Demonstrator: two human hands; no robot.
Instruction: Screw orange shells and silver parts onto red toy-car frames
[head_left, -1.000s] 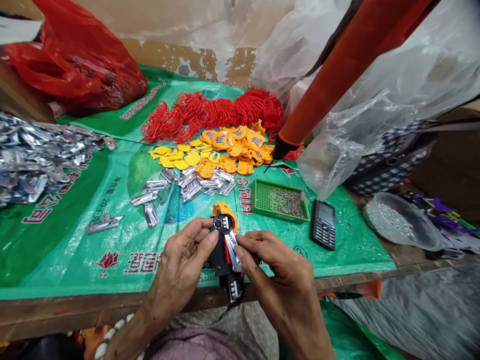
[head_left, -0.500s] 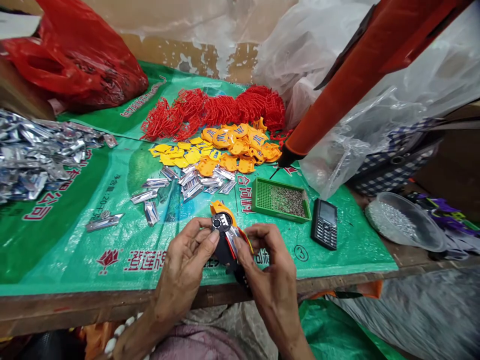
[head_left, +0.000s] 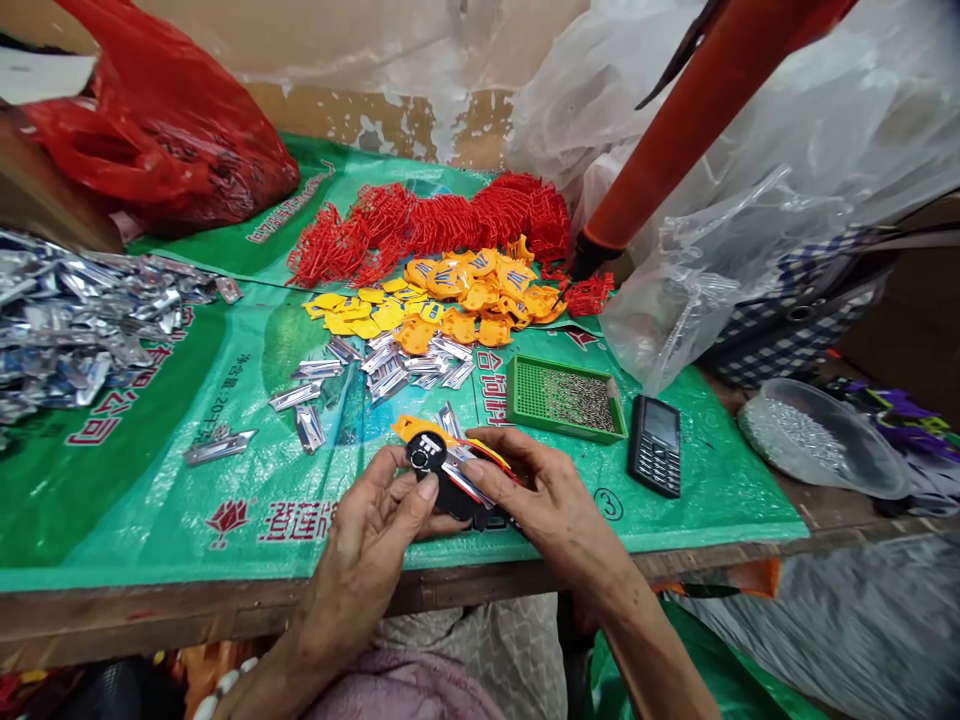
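Green sheet [head_left: 161, 535] | left hand [head_left: 375, 520], right hand [head_left: 546, 495] | hands narrowly curled, together holding one black-and-orange assembly [head_left: 450, 494]

Small assembly workshop, by the look of it: wooden bench [head_left: 187, 615], green printed sheet [head_left: 150, 500] over it, parts in bulk. Clock from mid near edge: silver pieces [head_left: 82, 330] at 10, orange parts [head_left: 484, 285] at 12, red parts [head_left: 450, 225] behind; tray [head_left: 527, 388] of tiny metal bits at 1, driver-like tool [head_left: 675, 140] too; bowl [head_left: 874, 460] at 2. Scuffed wall [head_left: 375, 60].
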